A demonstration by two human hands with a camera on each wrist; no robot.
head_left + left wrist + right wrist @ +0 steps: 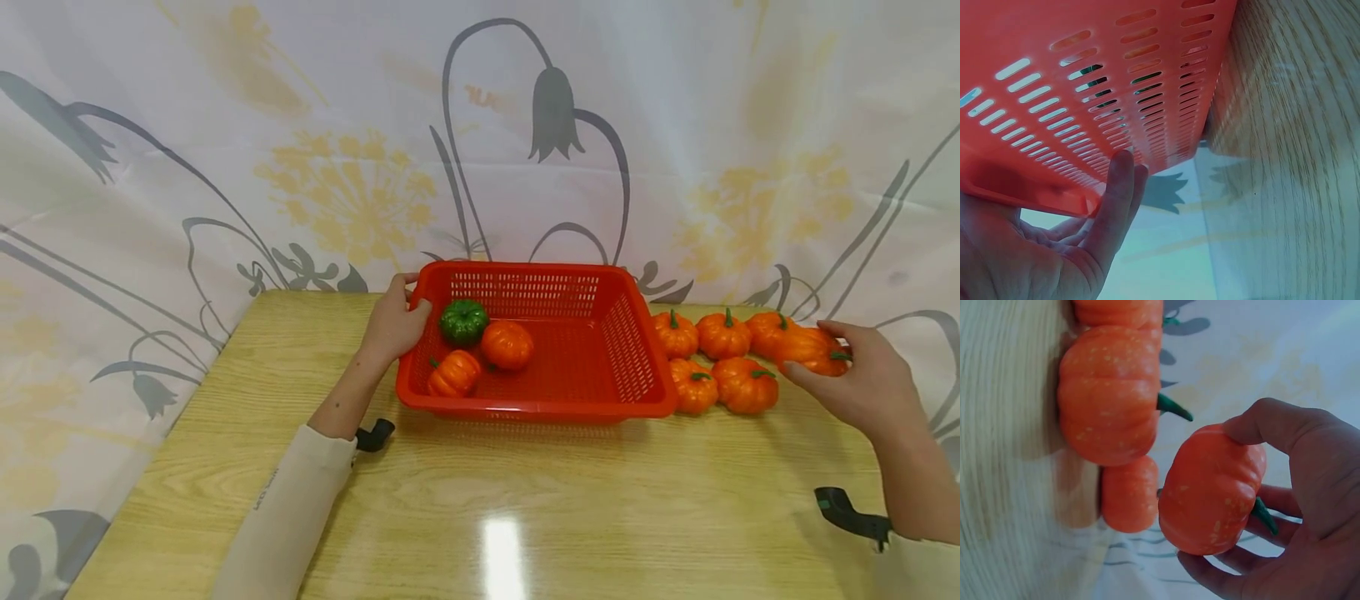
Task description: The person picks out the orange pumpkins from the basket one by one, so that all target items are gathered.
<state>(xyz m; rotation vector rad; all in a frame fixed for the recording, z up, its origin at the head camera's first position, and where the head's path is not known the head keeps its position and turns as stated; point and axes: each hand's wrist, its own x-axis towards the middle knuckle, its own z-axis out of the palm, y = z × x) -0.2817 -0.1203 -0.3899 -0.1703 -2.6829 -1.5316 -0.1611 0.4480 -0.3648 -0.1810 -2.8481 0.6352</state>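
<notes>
My left hand (393,323) grips the left rim of a red plastic basket (536,408); in the left wrist view its fingers (1116,200) lie against the slotted outer wall. Inside the basket, toward its left end, are a small green pumpkin (463,322) and two orange ones, one pumpkin (507,344) beside it and another pumpkin (454,374) nearer the front. At the far right, my right hand (873,375) holds an orange pumpkin (1210,494) with a green stem, thumb on one side and fingers around the other.
Several orange pumpkins stand in two rows right of the basket, among them a back pumpkin (724,335) and a front pumpkin (747,386). Everything rests on a wood-grain table (420,508). Behind it hangs a flower-patterned cloth (360,125).
</notes>
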